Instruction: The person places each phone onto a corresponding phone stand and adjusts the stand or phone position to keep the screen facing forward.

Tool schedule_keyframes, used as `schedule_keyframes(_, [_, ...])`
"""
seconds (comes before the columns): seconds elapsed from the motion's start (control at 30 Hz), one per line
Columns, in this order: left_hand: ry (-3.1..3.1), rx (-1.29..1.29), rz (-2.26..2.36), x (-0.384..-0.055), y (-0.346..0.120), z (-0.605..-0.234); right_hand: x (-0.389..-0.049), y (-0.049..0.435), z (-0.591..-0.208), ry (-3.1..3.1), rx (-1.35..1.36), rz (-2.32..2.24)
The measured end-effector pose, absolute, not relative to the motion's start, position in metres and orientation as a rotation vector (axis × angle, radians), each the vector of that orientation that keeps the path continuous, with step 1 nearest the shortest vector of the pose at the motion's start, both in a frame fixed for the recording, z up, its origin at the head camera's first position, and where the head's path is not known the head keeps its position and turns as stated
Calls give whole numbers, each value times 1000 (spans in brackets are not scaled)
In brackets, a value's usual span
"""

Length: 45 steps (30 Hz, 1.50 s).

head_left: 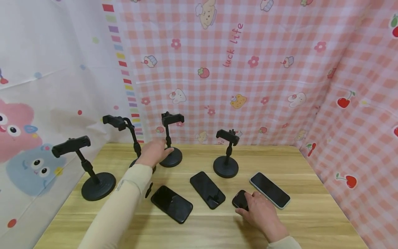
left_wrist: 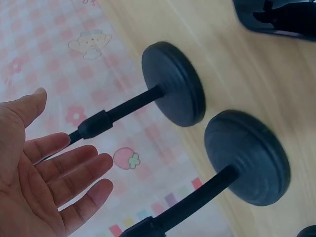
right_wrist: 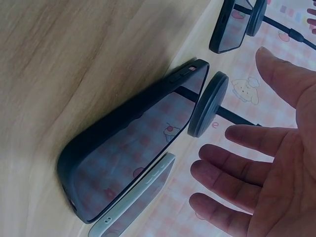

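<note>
My left hand (head_left: 153, 153) reaches over the back left of the table toward a black phone stand (head_left: 175, 156). In the left wrist view, the fingers of that hand (left_wrist: 59, 173) are relaxed beside the pole of the stand (left_wrist: 96, 123), holding nothing. My right hand (head_left: 259, 211) hovers over a small-looking black phone (head_left: 239, 200), partly hiding it. The right wrist view shows this hand (right_wrist: 266, 163) with thumb and fingers spread, apart from the black-cased phone (right_wrist: 138, 143) lying on the table. Beside it lies a pale-cased phone (head_left: 269, 190).
Other black phone stands stand at the far left (head_left: 98, 186), behind the left wrist (head_left: 136, 148), and right of centre (head_left: 226, 167). Two more black phones, one left (head_left: 172, 204) and one central (head_left: 207, 190), lie flat on the wooden table (head_left: 199, 231). Patterned cloth (head_left: 217, 83) hangs behind.
</note>
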State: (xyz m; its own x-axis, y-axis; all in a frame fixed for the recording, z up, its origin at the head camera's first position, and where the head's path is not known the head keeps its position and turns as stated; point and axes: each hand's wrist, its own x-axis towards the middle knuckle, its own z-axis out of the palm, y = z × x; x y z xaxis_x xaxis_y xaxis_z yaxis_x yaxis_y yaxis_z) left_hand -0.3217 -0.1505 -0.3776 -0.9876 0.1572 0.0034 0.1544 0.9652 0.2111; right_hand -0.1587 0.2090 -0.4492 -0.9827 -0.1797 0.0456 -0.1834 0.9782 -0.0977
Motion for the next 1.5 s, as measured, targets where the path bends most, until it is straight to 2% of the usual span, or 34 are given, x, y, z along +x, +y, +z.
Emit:
schedule_keyframes(0.3, [3142,203,330,-340,-149,-366,-158,215,-449,-3087,268,190])
schedule_keyframes(0.5, [3206,175,589,-352,-150,-363,-158,218,-448,-3084,257,198])
schedule_keyframes(0.87, [3145,283,1063,-360,-148,-369,-157,221,-450,-3102,243,210])
schedule_keyframes(1.23, [3178,292,924,-372,-140,-376,-158,219,-452,-3052,290,183])
schedule_keyframes(1.5, [3234,412,808,-362,-115,-378,-155,217,-454,-3054,264,159])
